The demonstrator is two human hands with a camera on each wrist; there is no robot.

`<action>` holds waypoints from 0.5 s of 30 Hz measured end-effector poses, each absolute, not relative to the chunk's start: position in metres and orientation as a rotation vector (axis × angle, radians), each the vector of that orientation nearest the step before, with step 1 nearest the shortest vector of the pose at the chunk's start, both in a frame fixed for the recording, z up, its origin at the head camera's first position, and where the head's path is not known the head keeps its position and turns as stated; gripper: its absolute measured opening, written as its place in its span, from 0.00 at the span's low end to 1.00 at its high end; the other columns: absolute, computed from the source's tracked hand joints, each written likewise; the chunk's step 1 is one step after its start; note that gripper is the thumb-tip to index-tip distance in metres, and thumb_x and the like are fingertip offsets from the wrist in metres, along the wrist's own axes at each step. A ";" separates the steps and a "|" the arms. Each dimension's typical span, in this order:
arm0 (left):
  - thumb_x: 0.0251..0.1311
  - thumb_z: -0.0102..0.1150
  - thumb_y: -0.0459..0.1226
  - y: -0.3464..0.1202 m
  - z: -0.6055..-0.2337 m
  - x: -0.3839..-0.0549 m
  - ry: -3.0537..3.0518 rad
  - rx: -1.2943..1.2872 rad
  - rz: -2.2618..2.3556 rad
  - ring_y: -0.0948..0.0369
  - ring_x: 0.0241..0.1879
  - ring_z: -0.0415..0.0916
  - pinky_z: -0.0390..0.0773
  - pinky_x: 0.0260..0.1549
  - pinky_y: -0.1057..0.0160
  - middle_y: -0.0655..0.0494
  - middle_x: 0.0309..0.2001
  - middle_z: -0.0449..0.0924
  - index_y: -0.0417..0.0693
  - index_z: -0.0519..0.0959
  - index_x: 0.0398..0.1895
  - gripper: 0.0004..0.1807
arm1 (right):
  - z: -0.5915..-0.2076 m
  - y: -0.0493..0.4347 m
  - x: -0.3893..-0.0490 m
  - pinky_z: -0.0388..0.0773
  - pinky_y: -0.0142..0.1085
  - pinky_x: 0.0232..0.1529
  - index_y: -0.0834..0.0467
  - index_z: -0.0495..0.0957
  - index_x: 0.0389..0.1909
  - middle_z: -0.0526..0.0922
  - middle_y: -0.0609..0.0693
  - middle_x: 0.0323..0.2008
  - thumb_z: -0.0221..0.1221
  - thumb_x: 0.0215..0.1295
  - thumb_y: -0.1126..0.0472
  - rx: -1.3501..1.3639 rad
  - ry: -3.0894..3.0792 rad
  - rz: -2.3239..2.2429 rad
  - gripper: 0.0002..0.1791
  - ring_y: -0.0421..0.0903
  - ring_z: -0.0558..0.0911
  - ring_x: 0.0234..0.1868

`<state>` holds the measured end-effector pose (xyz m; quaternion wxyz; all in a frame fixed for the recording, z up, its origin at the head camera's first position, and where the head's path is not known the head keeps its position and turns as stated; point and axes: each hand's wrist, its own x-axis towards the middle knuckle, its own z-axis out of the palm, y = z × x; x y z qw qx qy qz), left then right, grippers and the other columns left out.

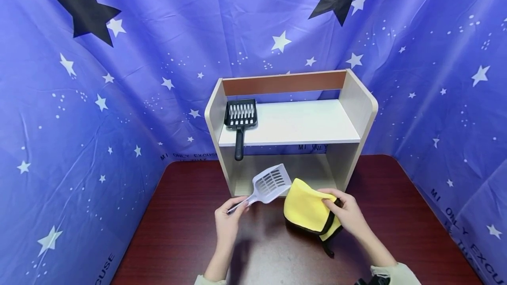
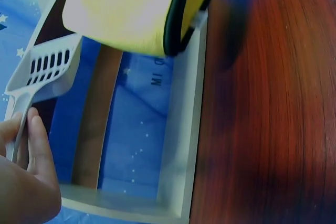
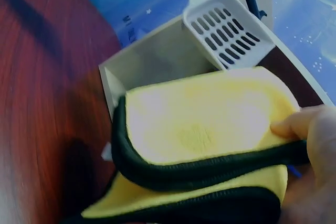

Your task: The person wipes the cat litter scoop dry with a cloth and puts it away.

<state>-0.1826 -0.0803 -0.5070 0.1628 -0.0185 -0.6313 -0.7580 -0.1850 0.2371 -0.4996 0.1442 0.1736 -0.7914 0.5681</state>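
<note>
My left hand [image 1: 229, 219] pinches the handle of a pale litter scoop [image 1: 271, 183], a slotted one whose basket points up and to the right. Across from it, my right hand [image 1: 346, 209] grips a folded yellow cloth [image 1: 306, 206] with black edging by its right side, thumb on top. In the head view the cloth's upper left corner comes close to the scoop's basket. The right wrist view shows the folded layers of the cloth [image 3: 205, 119], with the scoop [image 3: 228, 30] beyond it. Both things are held in front of the shelf, above the table.
A two-level shelf [image 1: 291, 122] with a white upper board stands at the back of the dark red wooden table [image 1: 178, 232]. On its upper left lies a black litter scoop [image 1: 240, 122], handle jutting over the front edge. Blue star-printed curtains [image 1: 158, 56] surround the table.
</note>
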 end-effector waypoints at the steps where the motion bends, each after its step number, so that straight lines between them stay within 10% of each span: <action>1: 0.56 0.64 0.23 -0.079 -0.507 -0.182 -1.777 -0.039 -2.183 0.68 0.32 0.85 0.86 0.33 0.69 0.50 0.34 0.88 0.19 0.80 0.41 0.12 | -0.500 0.235 -0.186 0.78 0.22 0.34 0.68 0.82 0.48 0.83 0.31 0.41 0.59 0.65 0.73 0.465 -2.280 1.616 0.11 0.27 0.78 0.38; 15: 0.59 0.62 0.24 -0.061 -0.510 -0.173 -1.801 -0.008 -2.428 0.64 0.33 0.87 0.87 0.37 0.68 0.55 0.35 0.87 0.18 0.76 0.49 0.17 | -0.493 0.209 -0.188 0.78 0.21 0.36 0.68 0.81 0.50 0.84 0.32 0.41 0.61 0.66 0.70 0.262 -2.233 1.723 0.13 0.28 0.78 0.38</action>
